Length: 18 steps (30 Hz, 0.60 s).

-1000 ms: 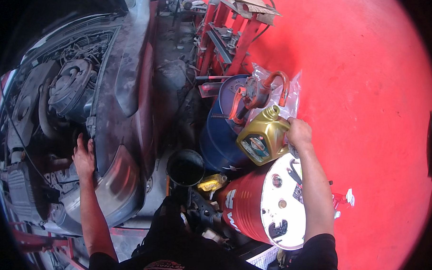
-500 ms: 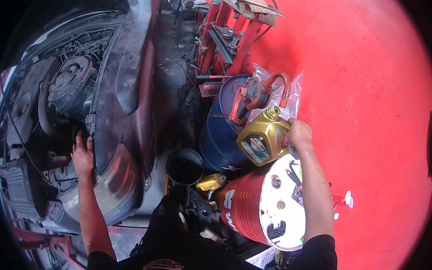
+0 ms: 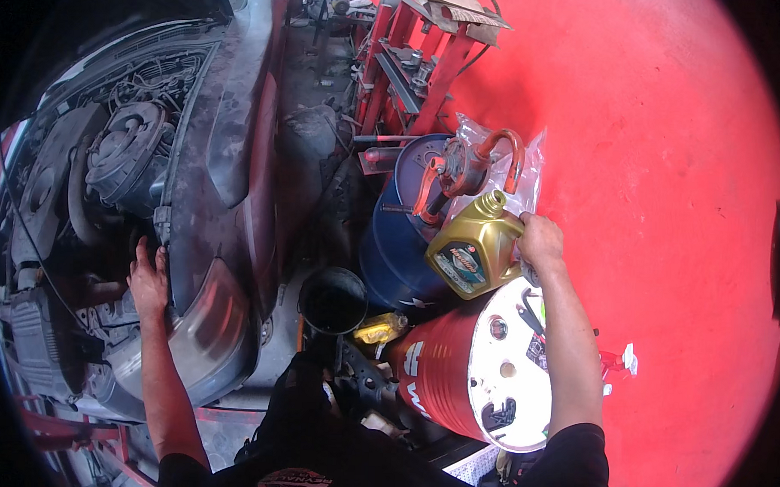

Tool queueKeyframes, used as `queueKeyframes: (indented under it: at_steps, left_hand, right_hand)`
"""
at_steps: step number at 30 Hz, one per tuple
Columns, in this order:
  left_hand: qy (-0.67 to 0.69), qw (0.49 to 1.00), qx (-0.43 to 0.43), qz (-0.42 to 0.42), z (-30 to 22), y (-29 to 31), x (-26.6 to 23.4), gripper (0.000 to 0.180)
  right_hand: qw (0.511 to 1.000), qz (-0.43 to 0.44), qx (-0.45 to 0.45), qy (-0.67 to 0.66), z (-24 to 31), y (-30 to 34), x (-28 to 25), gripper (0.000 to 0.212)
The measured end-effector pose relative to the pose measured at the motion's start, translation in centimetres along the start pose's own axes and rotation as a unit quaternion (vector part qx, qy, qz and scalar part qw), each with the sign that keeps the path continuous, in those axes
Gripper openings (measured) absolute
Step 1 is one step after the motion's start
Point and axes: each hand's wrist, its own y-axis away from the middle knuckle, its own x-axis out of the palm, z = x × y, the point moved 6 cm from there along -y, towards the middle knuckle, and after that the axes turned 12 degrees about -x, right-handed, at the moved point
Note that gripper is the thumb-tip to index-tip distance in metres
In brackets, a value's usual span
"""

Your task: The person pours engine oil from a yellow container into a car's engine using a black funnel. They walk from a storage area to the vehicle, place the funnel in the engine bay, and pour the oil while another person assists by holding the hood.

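Note:
My right hand (image 3: 542, 241) is closed round the handle of a gold oil jug (image 3: 464, 256), held upright with its mouth uncapped. Just above that mouth ends the curved spout of an orange-red hand pump (image 3: 466, 167), which is mounted on a blue drum (image 3: 388, 252). My left hand (image 3: 150, 278) reaches over the front corner of a car's open engine bay (image 3: 107, 225). Its fingers are apart and rest at the inner edge beside the fender; nothing shows in its grip, though dark parts hide what the fingertips touch.
Close below the jug stands a red drum with a white top (image 3: 510, 385), small tools lying on it. A black bucket (image 3: 333, 302) and a yellow bottle (image 3: 381, 329) are between car and drums. Behind are a red metal stand (image 3: 429, 107) and a red wall (image 3: 666, 210).

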Motion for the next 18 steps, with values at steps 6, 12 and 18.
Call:
queueKeyframes:
  at_steps: [6, 12, 18]
  left_hand:
    - [0.001, 1.000, -0.007, 0.005, 0.04, 0.00, 0.04, 0.061]
    - [0.005, 1.000, -0.003, 0.004, 0.22, -0.11, 0.16, 0.060]
    - [-0.004, 1.000, -0.002, 0.004, 0.03, -0.03, 0.04, 0.060]
  right_hand:
    - [1.000, -0.006, -0.003, -0.001, 0.11, 0.06, -0.25, 0.026]
    - [1.000, -0.009, 0.000, -0.007, 0.17, 0.15, -0.27, 0.025]
    - [1.000, -0.010, 0.003, -0.008, 0.25, 0.18, -0.35, 0.025]
